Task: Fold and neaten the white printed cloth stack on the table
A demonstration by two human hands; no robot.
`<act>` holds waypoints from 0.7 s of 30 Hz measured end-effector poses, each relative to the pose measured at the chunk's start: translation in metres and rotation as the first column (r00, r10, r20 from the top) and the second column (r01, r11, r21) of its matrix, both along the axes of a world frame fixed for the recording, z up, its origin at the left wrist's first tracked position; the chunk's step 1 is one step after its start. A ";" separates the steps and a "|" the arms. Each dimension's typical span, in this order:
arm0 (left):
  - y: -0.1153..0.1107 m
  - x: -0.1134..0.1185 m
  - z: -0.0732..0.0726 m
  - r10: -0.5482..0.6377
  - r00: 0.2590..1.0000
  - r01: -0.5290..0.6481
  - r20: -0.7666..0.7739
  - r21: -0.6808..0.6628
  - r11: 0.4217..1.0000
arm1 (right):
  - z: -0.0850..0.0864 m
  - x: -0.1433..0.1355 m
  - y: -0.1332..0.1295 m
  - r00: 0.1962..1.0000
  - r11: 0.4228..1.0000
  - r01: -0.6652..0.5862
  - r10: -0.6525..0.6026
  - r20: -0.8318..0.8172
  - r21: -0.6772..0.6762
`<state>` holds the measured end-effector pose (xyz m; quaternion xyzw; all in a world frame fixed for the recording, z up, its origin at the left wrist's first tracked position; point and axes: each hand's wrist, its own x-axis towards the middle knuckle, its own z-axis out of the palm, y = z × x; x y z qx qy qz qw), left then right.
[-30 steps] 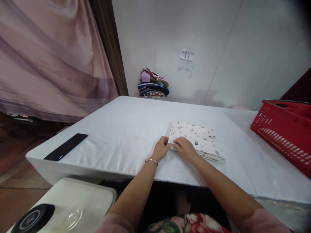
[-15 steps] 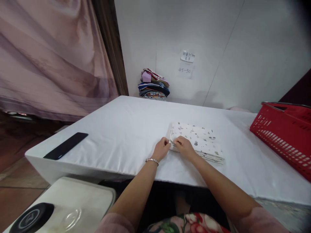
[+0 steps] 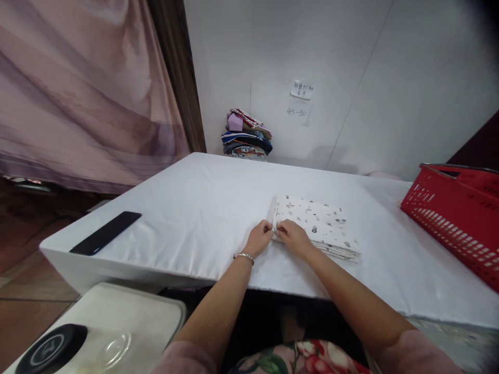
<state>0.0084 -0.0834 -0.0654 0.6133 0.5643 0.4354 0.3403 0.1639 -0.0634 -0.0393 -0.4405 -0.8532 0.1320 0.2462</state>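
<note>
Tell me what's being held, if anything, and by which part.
Folded printed cloth, by its near left corner: left hand and right hand both appear to pinch there; the exact contact is too small to tell.

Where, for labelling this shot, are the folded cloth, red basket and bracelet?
Folded cloth (image 3: 323, 222), head view: printed top face.
Red basket (image 3: 458, 208), head view: perforated side wall.
Bracelet (image 3: 244, 255), head view: upper band.

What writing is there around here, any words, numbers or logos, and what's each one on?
"45-50": handwritten on the lower paper on the wall.
Upper paper, just above it: handwritten characters in two rows, too small and blurred to read surely.
Black round object at the lower left: a pale ringed emblem, too blurred to make out.
Folded cloth: printed shapes; I can make out no words among them.
</note>
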 end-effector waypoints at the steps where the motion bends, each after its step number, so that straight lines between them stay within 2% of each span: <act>1: 0.000 0.000 0.000 0.001 1.000 -0.001 0.003 -0.002 1.000 | 0.000 0.000 -0.001 1.000 1.000 -0.009 0.008 0.016 0.017; 8: 0.001 0.001 0.001 0.008 1.000 -0.008 0.023 0.000 1.000 | 0.000 0.000 -0.004 0.996 0.996 -0.026 0.019 0.087 0.088; 14: 0.001 -0.001 0.001 0.004 0.997 -0.008 0.083 0.050 0.999 | 0.001 0.004 -0.004 1.000 0.993 -0.013 0.011 0.013 0.119; 17: -0.003 -0.003 0.003 0.062 0.998 -0.064 0.027 0.062 0.996 | 0.003 0.007 -0.006 0.998 0.985 -0.047 0.042 0.035 0.167; 21: -0.008 -0.003 0.005 0.079 0.995 -0.075 -0.065 0.059 0.995 | 0.004 0.008 -0.005 0.981 0.972 -0.137 0.106 0.164 0.189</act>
